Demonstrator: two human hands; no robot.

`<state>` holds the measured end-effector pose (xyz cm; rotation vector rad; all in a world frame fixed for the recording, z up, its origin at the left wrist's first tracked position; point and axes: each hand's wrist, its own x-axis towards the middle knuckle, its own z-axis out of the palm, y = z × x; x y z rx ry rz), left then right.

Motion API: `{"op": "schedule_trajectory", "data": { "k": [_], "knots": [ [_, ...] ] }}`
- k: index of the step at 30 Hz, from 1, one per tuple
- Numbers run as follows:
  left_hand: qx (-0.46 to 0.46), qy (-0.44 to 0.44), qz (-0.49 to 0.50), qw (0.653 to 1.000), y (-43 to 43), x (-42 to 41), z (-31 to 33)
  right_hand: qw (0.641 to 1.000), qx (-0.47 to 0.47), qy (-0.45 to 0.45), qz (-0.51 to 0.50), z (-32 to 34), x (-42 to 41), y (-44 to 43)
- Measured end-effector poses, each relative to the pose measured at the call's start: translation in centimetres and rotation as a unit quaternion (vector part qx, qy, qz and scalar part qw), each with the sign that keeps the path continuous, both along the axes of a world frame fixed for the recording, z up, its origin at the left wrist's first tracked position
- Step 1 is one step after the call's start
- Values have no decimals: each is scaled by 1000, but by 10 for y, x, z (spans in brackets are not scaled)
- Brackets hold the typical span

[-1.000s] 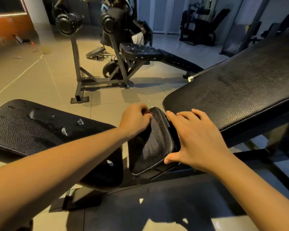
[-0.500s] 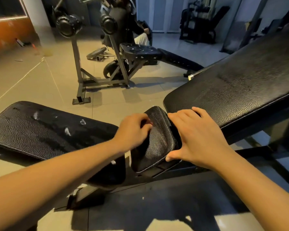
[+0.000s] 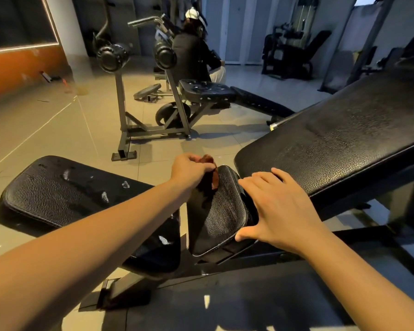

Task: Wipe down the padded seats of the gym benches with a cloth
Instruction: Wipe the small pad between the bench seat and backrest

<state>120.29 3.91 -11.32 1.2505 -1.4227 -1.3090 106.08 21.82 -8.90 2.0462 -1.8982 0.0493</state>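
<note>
A small black padded seat [image 3: 221, 211] stands tilted in the middle of the view, below the long inclined black back pad [image 3: 344, 137]. My left hand [image 3: 191, 169] grips a reddish-brown cloth [image 3: 212, 174] against the seat's upper left edge; most of the cloth is hidden under my fingers. On the seat's right edge rests my right hand [image 3: 276, 209], fingers straight and thumb spread along the lower rim.
A second black bench pad [image 3: 65, 194] with scuffed white patches lies to the left. Behind it stands a grey-framed bench machine [image 3: 153, 111] with a person sitting at it. More gym machines [image 3: 289, 53] line the back wall. Tiled floor lies between.
My head has lifted, showing more of the room. My left hand has slid up the seat's left edge and the cloth now shows beneath it. My right hand stays on the seat.
</note>
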Motion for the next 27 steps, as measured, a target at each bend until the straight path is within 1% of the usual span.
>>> {"op": "schedule_trajectory", "data": {
  "k": [3, 5, 8, 10, 12, 13, 15, 16, 17, 19, 21, 23, 25, 27],
  "knots": [
    [15, -3, -36, 999, 27, 6, 1, 1000, -6, 5, 1, -1, 0, -1],
    [-4, -22, -67, 998, 47, 14, -1, 1000, -5, 10, 1, -1, 0, -1],
    [-70, -112, -119, 984, 77, 31, -5, 1000, -12, 18, -1, 0, 0, -3],
    [-124, -149, -167, 967, 94, 44, -9, 1000, -9, 20, -1, -1, -1, -3],
    [-199, -192, -202, 940, 96, 53, -11, 1000, 1, 19, -5, 1, 0, -3],
    [-242, -224, -211, 920, 89, 54, -12, 1000, 6, 18, -7, 2, 1, -2],
    [-301, -304, -188, 884, 66, 51, -16, 1000, 19, 14, -9, 4, 2, -1],
    [-296, -327, -166, 882, 54, 49, -17, 1000, 24, 12, -10, 4, 2, -1],
    [-277, -332, -138, 891, 45, 46, -18, 1000, 27, 12, -11, 4, 2, -1],
    [-242, -314, -81, 914, 39, 43, -23, 1000, 25, 14, -10, 3, 1, 0],
    [-208, -289, -60, 932, 49, 44, -25, 1000, 20, 12, -7, 2, 0, 0],
    [-175, -251, -89, 948, 62, 47, -20, 1000, 13, 11, -4, 2, -1, -1],
    [-111, -204, -147, 962, 73, 53, -10, 1000, 6, 14, 1, 0, -2, -2],
    [-54, -153, -192, 968, 75, 61, 4, 1000, 3, 15, 3, 0, -2, -2]
  ]
}}
